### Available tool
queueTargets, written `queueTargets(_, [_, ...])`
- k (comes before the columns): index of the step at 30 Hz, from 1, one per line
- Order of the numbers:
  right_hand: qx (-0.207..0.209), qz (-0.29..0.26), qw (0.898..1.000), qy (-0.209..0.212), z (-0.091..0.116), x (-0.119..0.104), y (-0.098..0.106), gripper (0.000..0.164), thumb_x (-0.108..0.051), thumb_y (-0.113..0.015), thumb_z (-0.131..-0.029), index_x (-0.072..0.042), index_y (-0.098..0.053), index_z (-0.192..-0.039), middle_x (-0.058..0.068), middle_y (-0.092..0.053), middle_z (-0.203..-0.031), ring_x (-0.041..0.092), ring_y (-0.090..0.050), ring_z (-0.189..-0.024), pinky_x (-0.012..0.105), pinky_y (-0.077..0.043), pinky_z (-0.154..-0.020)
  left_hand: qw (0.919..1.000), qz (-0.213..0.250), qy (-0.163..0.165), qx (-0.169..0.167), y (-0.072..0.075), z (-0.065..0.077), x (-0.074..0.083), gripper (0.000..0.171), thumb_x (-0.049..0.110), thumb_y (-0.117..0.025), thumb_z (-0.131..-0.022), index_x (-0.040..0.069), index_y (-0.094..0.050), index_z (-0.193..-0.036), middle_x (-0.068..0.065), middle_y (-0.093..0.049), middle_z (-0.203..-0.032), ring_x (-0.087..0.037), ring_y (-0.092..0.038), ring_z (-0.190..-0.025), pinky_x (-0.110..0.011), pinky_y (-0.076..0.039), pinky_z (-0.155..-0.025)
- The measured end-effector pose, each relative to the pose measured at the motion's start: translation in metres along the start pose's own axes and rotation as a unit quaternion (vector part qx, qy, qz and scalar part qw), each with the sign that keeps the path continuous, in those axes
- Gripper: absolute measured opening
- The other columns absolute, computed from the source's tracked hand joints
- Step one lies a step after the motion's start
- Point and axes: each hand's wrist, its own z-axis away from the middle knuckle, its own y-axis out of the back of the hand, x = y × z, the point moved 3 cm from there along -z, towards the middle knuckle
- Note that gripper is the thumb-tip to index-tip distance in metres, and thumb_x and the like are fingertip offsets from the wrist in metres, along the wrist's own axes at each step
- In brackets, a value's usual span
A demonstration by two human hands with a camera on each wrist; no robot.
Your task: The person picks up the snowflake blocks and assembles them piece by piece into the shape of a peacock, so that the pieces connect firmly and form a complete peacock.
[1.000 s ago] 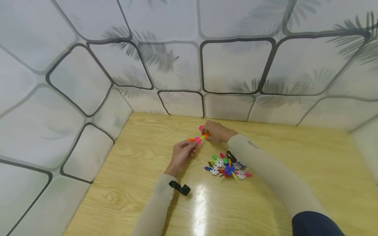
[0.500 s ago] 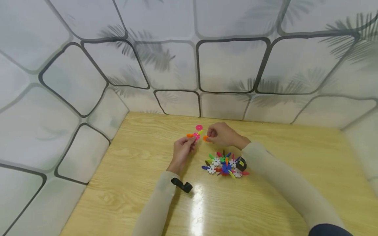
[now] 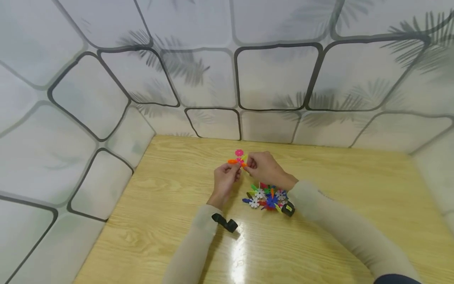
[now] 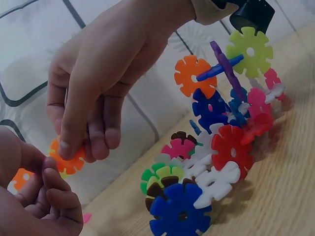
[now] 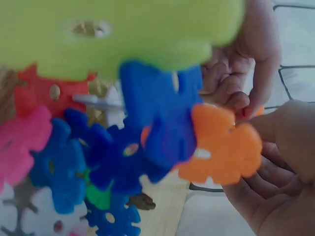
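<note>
My left hand point(image 3: 223, 182) pinches a pink notched snowflake disc point(image 3: 239, 161), which has an orange disc point(image 3: 232, 161) joined on its left and a yellow one at its upper right. Between the thumb and fingers of my right hand point(image 3: 267, 169) is another orange snowflake disc point(image 4: 69, 160), held right at the pink disc's edge. In the left wrist view both hands' fingertips meet around these pieces, and the fingers hide most of the pink disc. A separate pink disc point(image 3: 239, 152) lies on the table just beyond the hands.
Below my right forearm stands a cluster of joined snowflake discs point(image 3: 271, 202) in blue, white, red, green and other colours. It rises high close to the right wrist camera. A patterned wall point(image 3: 271, 126) borders the wooden table point(image 3: 170, 189) at the back and left.
My right hand first drew away from the left hand's pieces with the orange disc, leaving a gap, then came back left to the pink disc. My left hand has moved slightly right.
</note>
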Motion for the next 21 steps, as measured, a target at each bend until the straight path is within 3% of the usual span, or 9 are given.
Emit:
queueTargets(7, [0.046,0.016,0.999,0.024,0.003,-0.003,-0.003,0.017,-0.003,-0.076,-0.1,-0.008,-0.066,-0.087,0.005,-0.074,-0.081,0.012,-0.062,-0.069,0.025,-0.052,-0.063,0.9994,0.03,0.016,0.007,-0.008,0.0,-0.004,0.017,0.011,-0.069,-0.106,0.008,-0.067,-0.089,-0.003,-0.069,-0.083,-0.008,-0.06,-0.07,-0.019,-0.053,-0.065])
queueTargets(10, [0.026,0.015,0.999,0.031,0.001,-0.003,-0.003,0.018,-0.006,-0.079,-0.1,-0.009,-0.065,-0.088,0.005,-0.075,-0.084,0.012,-0.065,-0.072,0.026,-0.055,-0.066,0.9994,0.033,0.009,0.005,-0.006,-0.002,-0.008,0.017,0.011,-0.069,-0.106,0.007,-0.067,-0.09,-0.001,-0.068,-0.082,-0.009,-0.06,-0.071,-0.02,-0.053,-0.067])
queueTargets(12, [-0.015,0.02,0.999,0.028,-0.002,-0.002,0.001,0.016,-0.011,-0.081,-0.099,-0.01,-0.067,-0.091,0.003,-0.076,-0.087,0.012,-0.068,-0.077,0.029,-0.059,-0.071,0.9997,0.023,-0.001,0.001,-0.002,-0.004,-0.01,0.014,0.009,-0.069,-0.106,0.004,-0.068,-0.093,-0.002,-0.068,-0.082,-0.01,-0.061,-0.072,-0.02,-0.053,-0.068])
queueTargets(16, [-0.124,0.047,0.991,0.018,-0.014,0.007,0.014,0.015,-0.016,-0.084,-0.098,-0.007,-0.073,-0.104,0.004,-0.078,-0.096,0.016,-0.073,-0.086,0.038,-0.064,-0.083,0.995,-0.071,-0.071,-0.003,0.013,-0.009,-0.008,0.014,0.009,-0.07,-0.105,-0.004,-0.073,-0.101,-0.009,-0.072,-0.088,-0.008,-0.061,-0.076,-0.018,-0.051,-0.068])
queueTargets(18, [-0.165,0.063,0.984,0.013,-0.022,0.015,0.02,0.019,-0.015,-0.083,-0.098,-0.004,-0.075,-0.111,0.007,-0.079,-0.102,0.02,-0.076,-0.092,0.041,-0.065,-0.089,0.9845,-0.132,-0.116,-0.003,0.02,-0.01,-0.005,0.016,0.009,-0.072,-0.104,-0.007,-0.074,-0.102,-0.012,-0.074,-0.091,-0.007,-0.06,-0.076,-0.016,-0.049,-0.068])
queueTargets(21, [-0.181,0.082,0.98,0.02,-0.038,0.024,0.021,0.023,-0.013,-0.079,-0.1,-0.001,-0.074,-0.119,0.015,-0.078,-0.112,0.029,-0.077,-0.103,0.047,-0.063,-0.097,0.968,-0.191,-0.162,-0.011,0.025,-0.007,-0.003,0.013,0.007,-0.074,-0.102,-0.006,-0.075,-0.1,-0.013,-0.073,-0.09,-0.007,-0.057,-0.075,-0.016,-0.047,-0.067])
